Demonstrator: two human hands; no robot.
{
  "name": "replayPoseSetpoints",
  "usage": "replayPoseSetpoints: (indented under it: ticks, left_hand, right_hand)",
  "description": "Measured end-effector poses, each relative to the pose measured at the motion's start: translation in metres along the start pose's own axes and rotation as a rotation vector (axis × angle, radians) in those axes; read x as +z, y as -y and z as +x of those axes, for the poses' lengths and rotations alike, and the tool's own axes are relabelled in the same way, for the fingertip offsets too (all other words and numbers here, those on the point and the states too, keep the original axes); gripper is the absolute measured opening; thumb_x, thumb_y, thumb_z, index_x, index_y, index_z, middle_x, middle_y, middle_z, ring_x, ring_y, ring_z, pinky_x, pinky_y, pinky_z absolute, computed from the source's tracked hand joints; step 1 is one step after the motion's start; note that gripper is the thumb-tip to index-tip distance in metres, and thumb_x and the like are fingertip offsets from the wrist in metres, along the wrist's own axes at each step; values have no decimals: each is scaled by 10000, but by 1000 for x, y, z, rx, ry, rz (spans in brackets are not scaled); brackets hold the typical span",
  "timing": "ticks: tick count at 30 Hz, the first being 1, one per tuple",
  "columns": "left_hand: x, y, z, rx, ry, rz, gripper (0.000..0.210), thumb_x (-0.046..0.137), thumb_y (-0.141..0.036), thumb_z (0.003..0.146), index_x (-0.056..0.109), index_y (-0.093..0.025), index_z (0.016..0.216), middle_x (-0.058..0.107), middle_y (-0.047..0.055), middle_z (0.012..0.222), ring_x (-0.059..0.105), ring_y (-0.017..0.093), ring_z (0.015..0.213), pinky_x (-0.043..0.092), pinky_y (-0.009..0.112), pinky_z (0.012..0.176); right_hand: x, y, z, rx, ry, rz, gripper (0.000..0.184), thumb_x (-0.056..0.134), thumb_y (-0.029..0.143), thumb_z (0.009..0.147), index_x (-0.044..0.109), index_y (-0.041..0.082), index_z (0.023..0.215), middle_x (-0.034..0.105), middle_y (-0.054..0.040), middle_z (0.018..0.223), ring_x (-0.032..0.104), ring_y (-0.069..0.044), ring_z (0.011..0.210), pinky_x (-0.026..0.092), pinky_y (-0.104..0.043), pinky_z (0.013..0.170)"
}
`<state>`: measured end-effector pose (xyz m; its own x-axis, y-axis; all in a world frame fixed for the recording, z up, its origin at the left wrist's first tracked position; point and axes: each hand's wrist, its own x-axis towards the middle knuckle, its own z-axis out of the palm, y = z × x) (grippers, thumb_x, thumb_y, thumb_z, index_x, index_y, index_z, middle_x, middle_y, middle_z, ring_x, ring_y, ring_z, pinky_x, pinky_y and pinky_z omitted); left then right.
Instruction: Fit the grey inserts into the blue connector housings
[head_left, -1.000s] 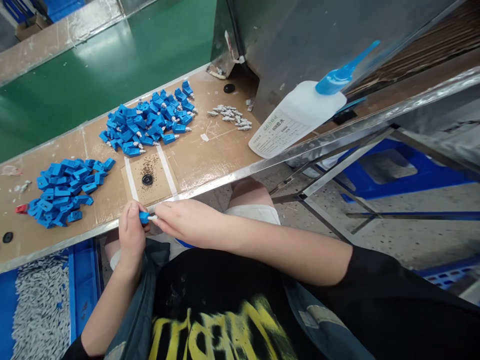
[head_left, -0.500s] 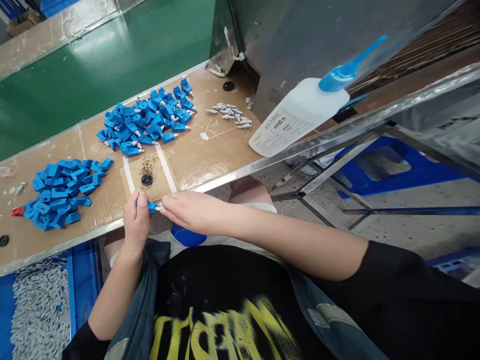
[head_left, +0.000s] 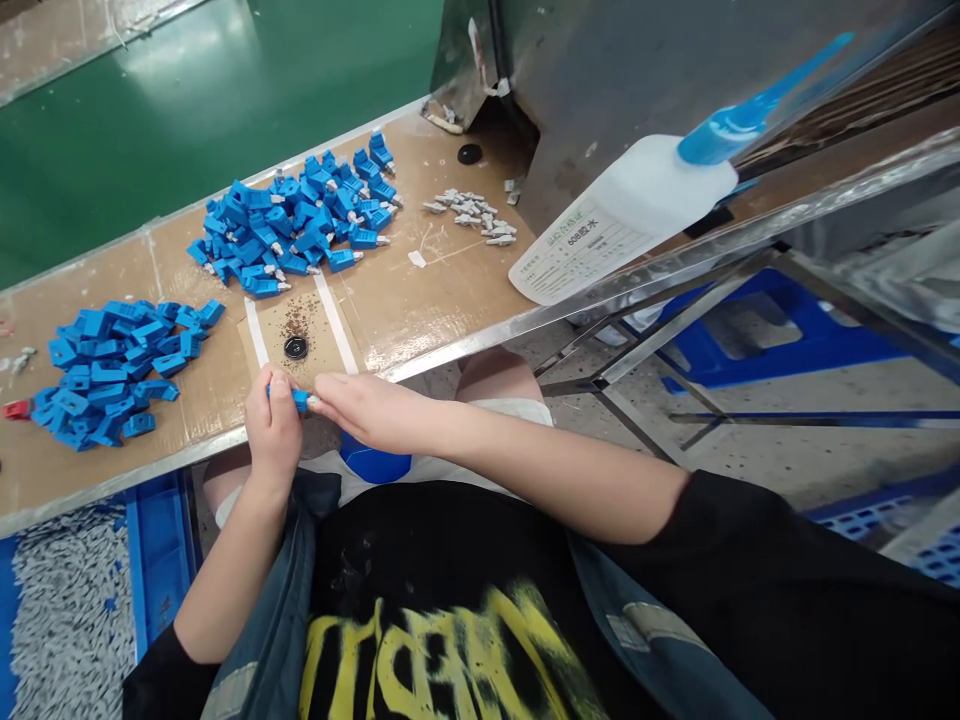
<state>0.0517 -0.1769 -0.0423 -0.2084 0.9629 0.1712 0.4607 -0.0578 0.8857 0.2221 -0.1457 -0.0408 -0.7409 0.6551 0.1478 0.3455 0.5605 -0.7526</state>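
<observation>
We hold both hands together at the near side of the bench, above our lap, with the small blue block [head_left: 301, 401] between them. Our left hand [head_left: 273, 432] is closed around the block's left part, thumb lying along the top, and its forearm climbs steeply from the lower left. Our right hand [head_left: 366, 408] comes from the other side, its forearm sloping gently across in front of our body, the fingers drawn together and pinching the pale tip [head_left: 313, 402] at the block's right end; how much of that tip they cover, we cannot tell. In our view the left hand overlaps the bench's metal edge [head_left: 431, 362], but whether it touches it is unclear. Just beyond our hands lies a brown board [head_left: 330, 350] with white strips, bearing a black disc [head_left: 296, 347]. Brown bench surface runs between the left blue pile [head_left: 112, 370] and that board, and again from the board to the white bottle [head_left: 622, 215], which leans over the edge at right. Farther back, the larger blue pile [head_left: 281, 230] and the grey pieces [head_left: 480, 218] stand well apart from our fingers. Below the edge at left sits a blue crate [head_left: 159, 550].
</observation>
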Motion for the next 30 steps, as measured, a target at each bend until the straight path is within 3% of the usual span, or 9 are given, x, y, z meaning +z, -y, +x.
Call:
replayPoseSetpoints:
  ticks: [4,10,13,22,30]
  left_hand:
    - [4,2,-5,13,-38,52,323,393,-361,1045,490,-212,775,474,-26,646,449,127,578,340,269,603]
    - [7,1,-7,24,-48,154,304,379,-324,1049,472,-215,781,471,-28,643,452,134,598,325,284,615]
    - [8,1,-4,3,-48,193,303,375,-326,1048,469,-219,781,459,-33,630,446,136,585,314,287,601]
    - [18,-4,-5,102,-130,356,280,376,-304,1039,447,-211,785,468,-29,663,453,127,611,318,284,617]
    - [29,-8,-3,127,-201,382,332,338,-365,1055,431,-210,776,437,-33,655,438,122,597,337,279,611]
  right_hand:
    - [2,-2,-4,88,-54,-65,295,350,354,1107,492,188,909,584,-31,847,469,-159,705,277,-293,636]
    - [-10,-3,-7,113,66,-111,304,373,346,1099,536,180,904,601,-25,809,466,-149,671,229,-290,621]
    - [-8,-6,-3,148,53,-152,324,361,359,1100,562,177,924,636,-36,821,494,-152,678,203,-294,618]
    - [-1,-18,-3,144,29,-191,309,384,362,1075,632,182,1033,724,-63,906,589,-185,738,151,-327,604]
    - [-7,-18,-4,146,-2,-155,313,368,349,1074,631,179,1086,747,-69,929,630,-207,764,174,-326,597]
